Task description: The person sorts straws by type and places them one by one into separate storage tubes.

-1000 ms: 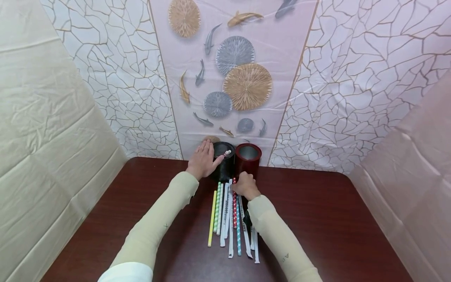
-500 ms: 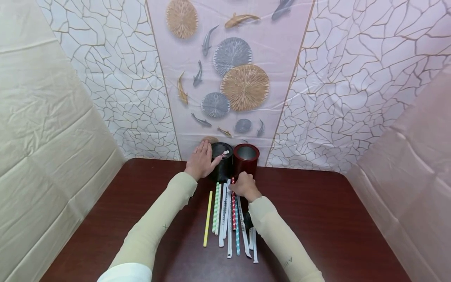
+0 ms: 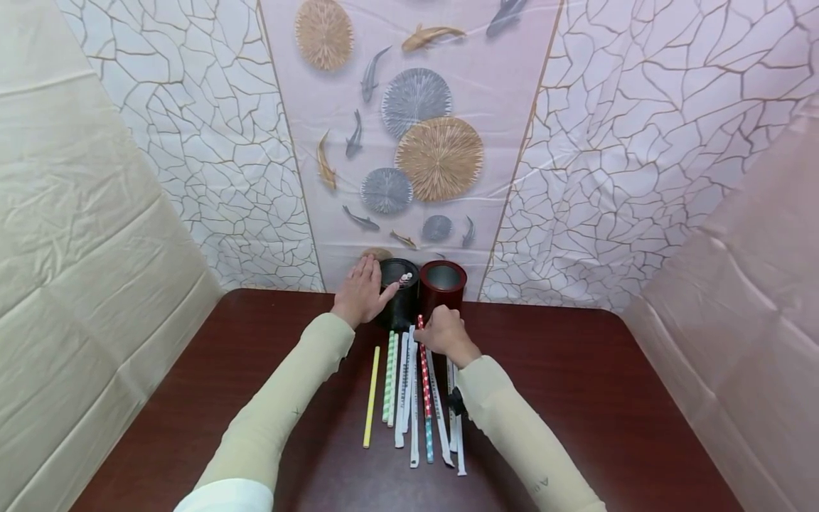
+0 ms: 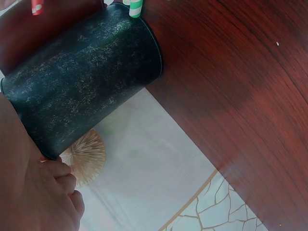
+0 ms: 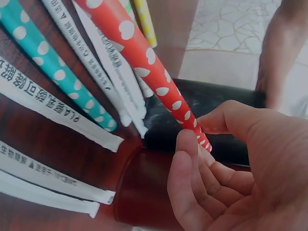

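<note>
In the head view my right hand (image 3: 446, 333) pinches a red paper straw with white hearts (image 5: 161, 86) between thumb and fingers. The straw is lifted at a slant over a blue dotted straw (image 3: 429, 441). My left hand (image 3: 361, 290) rests at the rim of a black cylindrical holder (image 3: 399, 306), fingers extended along its left side and thumb at the near rim. Red-and-white straw ends (image 3: 406, 278) stick up inside it. Right beside it stands a dark red holder (image 3: 443, 277); its visible interior shows no straws. The right hand is just in front of the dark red one.
On the brown table (image 3: 550, 398) lie a yellow straw (image 3: 372, 398), green striped straws (image 3: 388, 384) and several white paper-wrapped straws (image 3: 414, 412), in a loose row pointing at the holders. A patterned cloth wall (image 3: 441, 156) rises behind the table's back edge.
The right hand has raised the red straw off the row, its far end moving up toward the dark red holder. The blue straw's near end now shows below it. The left hand stays at the black holder.
</note>
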Demonstrator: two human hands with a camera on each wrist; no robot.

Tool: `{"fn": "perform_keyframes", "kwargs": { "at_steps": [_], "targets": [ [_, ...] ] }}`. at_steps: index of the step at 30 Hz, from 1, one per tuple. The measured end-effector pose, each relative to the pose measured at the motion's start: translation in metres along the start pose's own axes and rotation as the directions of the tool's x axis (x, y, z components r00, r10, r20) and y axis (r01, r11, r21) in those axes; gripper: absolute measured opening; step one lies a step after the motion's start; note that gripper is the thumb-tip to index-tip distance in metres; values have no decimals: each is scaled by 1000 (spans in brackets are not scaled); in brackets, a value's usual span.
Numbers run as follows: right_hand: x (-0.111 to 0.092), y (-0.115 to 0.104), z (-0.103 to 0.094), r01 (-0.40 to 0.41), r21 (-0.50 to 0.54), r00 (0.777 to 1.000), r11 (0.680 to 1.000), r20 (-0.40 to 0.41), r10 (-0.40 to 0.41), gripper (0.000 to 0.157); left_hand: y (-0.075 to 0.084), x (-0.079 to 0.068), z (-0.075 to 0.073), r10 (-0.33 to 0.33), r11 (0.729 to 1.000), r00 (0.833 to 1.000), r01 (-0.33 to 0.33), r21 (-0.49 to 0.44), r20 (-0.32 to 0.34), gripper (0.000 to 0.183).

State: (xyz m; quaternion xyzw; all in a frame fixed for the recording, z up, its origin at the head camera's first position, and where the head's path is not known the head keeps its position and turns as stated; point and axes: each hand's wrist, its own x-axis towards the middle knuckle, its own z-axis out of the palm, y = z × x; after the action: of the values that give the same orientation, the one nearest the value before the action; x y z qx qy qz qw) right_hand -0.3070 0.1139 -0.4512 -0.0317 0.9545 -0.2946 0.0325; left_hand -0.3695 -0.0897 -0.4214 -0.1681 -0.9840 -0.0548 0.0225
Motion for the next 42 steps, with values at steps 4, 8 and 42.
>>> {"fn": "perform_keyframes", "kwargs": {
  "at_steps": [4, 8, 42],
  "targets": [
    [-5, -6, -7, 26, -26, 1000, 999, -9, -27, 56, 0, -1, -2, 1, 1000, 1000, -1, 0, -2, 86],
    [-10, -14, -15, 46, -33, 999, 998, -21, -46, 57, 0, -2, -1, 3, 1000, 1000, -3, 5, -7, 85],
    [-15, -81, -119, 335, -37, 884, 941, -334, -328, 17, -2, 4, 4, 4, 999, 1000, -4, 34, -7, 88]
  ]
}}
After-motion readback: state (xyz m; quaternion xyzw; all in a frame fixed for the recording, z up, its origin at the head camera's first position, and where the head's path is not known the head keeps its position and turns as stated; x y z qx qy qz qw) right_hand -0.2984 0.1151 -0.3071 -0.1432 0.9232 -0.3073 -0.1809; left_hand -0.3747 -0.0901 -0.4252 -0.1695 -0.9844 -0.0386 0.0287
